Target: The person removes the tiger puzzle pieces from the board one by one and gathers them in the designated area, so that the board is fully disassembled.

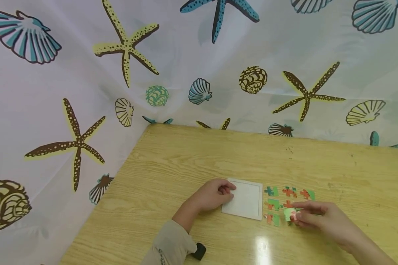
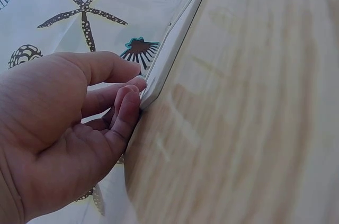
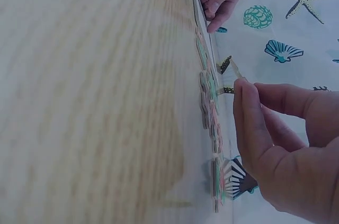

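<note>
My right hand (image 1: 330, 219) pinches a green and red jigsaw piece (image 1: 288, 214) between thumb and fingers, just above the tabletop. In the right wrist view that piece (image 3: 235, 68) shows edge-on at the fingertips. My left hand (image 1: 215, 195) rests at the left side of a white square puzzle tray (image 1: 247, 202), fingers loosely bent, with fingertips over its rim. Right of the tray lie several loose jigsaw pieces, among them a teal and green one (image 1: 271, 191), a red one (image 1: 289, 191) and a red and green one (image 1: 272, 219). Part of this group is hidden behind my right fingers.
Everything lies on a wood-grain table (image 1: 172, 158). A white cloth (image 1: 185, 51) printed with seashells and starfish hangs along its back and left sides. By the left sleeve (image 1: 172, 239) is a small black object (image 1: 199, 251).
</note>
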`<act>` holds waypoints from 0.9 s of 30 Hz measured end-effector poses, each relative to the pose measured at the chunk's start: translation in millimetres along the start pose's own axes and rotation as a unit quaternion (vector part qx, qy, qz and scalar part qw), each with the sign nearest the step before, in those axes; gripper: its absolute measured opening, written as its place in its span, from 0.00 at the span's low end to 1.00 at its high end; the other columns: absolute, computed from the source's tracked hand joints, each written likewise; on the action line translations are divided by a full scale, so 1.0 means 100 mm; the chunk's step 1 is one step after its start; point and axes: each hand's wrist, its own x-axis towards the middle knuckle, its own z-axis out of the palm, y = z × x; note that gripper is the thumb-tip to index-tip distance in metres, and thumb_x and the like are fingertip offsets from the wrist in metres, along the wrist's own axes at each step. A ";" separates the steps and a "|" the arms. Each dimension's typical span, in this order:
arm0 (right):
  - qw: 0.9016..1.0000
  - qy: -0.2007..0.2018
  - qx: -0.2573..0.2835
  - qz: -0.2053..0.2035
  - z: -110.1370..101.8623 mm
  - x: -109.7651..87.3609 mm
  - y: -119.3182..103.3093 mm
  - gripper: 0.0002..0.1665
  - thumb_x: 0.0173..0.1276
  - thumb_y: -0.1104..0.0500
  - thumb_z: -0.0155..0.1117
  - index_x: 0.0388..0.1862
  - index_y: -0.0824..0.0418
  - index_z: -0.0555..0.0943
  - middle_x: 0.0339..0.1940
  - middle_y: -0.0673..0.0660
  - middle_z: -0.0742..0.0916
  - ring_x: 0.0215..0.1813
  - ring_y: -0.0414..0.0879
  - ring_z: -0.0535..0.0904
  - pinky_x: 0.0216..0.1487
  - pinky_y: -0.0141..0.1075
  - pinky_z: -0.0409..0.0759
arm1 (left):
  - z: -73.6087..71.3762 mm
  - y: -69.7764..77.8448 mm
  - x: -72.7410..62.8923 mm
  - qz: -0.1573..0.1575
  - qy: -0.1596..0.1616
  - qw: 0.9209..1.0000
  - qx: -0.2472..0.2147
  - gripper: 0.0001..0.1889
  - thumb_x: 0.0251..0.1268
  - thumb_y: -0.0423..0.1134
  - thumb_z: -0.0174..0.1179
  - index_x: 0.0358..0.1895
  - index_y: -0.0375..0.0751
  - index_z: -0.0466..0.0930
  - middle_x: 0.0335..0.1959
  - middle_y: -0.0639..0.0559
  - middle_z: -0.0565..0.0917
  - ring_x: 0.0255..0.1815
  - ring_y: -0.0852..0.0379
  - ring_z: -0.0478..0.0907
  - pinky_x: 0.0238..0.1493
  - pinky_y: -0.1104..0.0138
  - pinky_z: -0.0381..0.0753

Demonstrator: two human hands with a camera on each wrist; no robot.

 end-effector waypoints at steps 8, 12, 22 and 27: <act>1.000 0.008 -0.001 0.015 -0.14 -0.04 0.02 0.30 0.71 0.57 0.66 0.65 0.74 0.74 0.50 0.52 0.89 0.50 0.43 0.87 0.52 0.36 0.84 | -0.02 0.01 0.02 -0.002 0.000 1.000 0.002 0.11 0.70 0.38 0.60 0.52 0.41 0.83 0.39 0.54 0.78 0.41 0.58 0.73 0.47 0.67 0.73; 0.999 0.018 -0.010 0.026 -0.20 -0.08 0.05 0.31 0.71 0.57 0.66 0.64 0.76 0.73 0.48 0.52 0.88 0.49 0.44 0.87 0.52 0.36 0.84 | -0.03 0.02 0.04 0.000 -0.003 1.000 0.005 0.11 0.70 0.38 0.61 0.52 0.41 0.84 0.39 0.54 0.79 0.41 0.58 0.73 0.46 0.67 0.73; 0.999 0.020 -0.012 0.043 -0.29 -0.12 0.12 0.29 0.71 0.59 0.66 0.63 0.76 0.74 0.49 0.51 0.87 0.49 0.43 0.87 0.51 0.37 0.84 | -0.01 0.01 0.02 -0.004 -0.007 1.000 -0.004 0.11 0.69 0.37 0.62 0.52 0.40 0.84 0.39 0.53 0.78 0.41 0.58 0.73 0.46 0.67 0.73; 0.999 0.013 -0.016 0.044 -0.32 -0.13 0.15 0.28 0.72 0.58 0.65 0.62 0.76 0.74 0.47 0.51 0.87 0.48 0.43 0.87 0.51 0.36 0.84 | -0.03 0.03 0.00 -0.005 -0.004 1.000 -0.003 0.11 0.70 0.38 0.61 0.52 0.41 0.84 0.39 0.54 0.79 0.41 0.58 0.73 0.46 0.67 0.73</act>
